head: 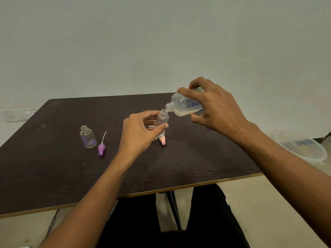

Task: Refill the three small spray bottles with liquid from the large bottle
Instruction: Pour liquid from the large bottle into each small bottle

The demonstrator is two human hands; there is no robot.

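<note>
My right hand (pixel 215 109) grips the large clear bottle (pixel 180 104), tipped on its side with pale liquid pooled in its lower part and its open neck right above a small bottle's mouth. My left hand (pixel 139 131) holds that small clear spray bottle (pixel 163 120) upright between thumb and fingers, above the dark table (pixel 53 176). A pink spray cap (pixel 163 141) lies on the table just below it. To the left stands another open small bottle (pixel 88 136) with a purple tint, and its purple spray cap (pixel 101 149) with a white tube lies beside it.
A translucent plastic tub (pixel 302 147) sits on the floor to the right of the table. A plain wall rises behind the table's far edge. My legs in dark trousers are under the near edge.
</note>
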